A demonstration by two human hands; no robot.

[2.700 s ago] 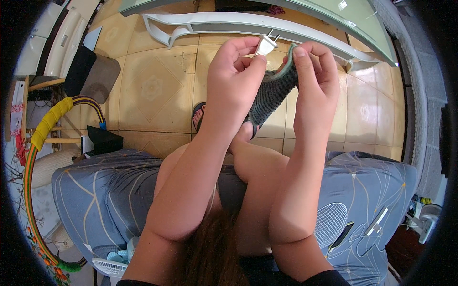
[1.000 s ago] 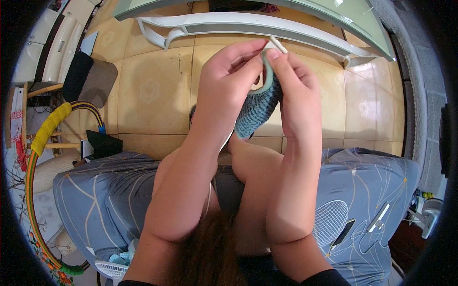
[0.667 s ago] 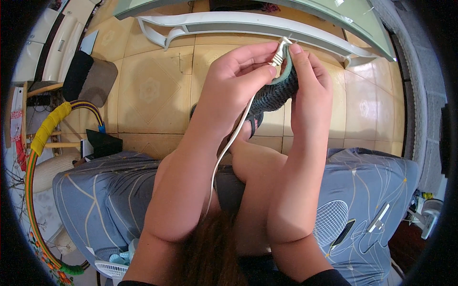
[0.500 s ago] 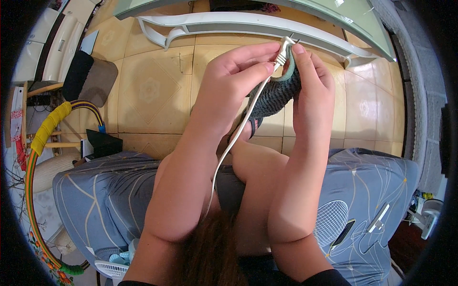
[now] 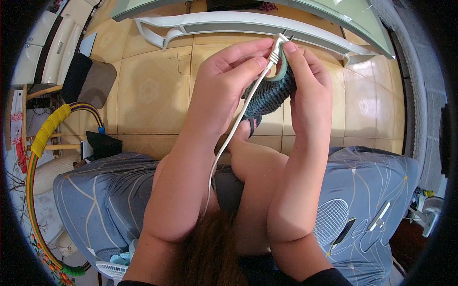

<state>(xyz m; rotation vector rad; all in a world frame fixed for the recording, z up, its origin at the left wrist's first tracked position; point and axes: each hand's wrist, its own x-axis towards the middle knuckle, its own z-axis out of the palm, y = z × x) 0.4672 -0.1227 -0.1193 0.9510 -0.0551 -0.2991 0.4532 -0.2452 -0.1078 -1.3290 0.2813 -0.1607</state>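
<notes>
In front of me, a white two-pin power plug [image 5: 276, 49] points away with its metal pins up. My left hand [image 5: 220, 78] is closed, its thumb and fingers pinching the plug's side and the start of its cord. From there the white cord [image 5: 223, 145] runs down between my arms toward my lap. A dark grey-green ribbed cloth [image 5: 270, 98] with a pale green edge hangs between the hands. My right hand [image 5: 309, 75] is closed on this cloth, its thumb pressing the pale edge against the plug. The right fingers behind the cloth are partly hidden.
A glass-topped table [image 5: 157, 5] with a white curved frame stands ahead. Beside me on the blue patterned cover [image 5: 109, 190] lie a racket [image 5: 332, 220], a phone [image 5: 343, 232] and a white power strip [image 5: 378, 217]. A taped hoop [image 5: 31, 190] is at left.
Both hands have shifted slightly left and up with the plug and the cloth. The grip on each looks the same.
</notes>
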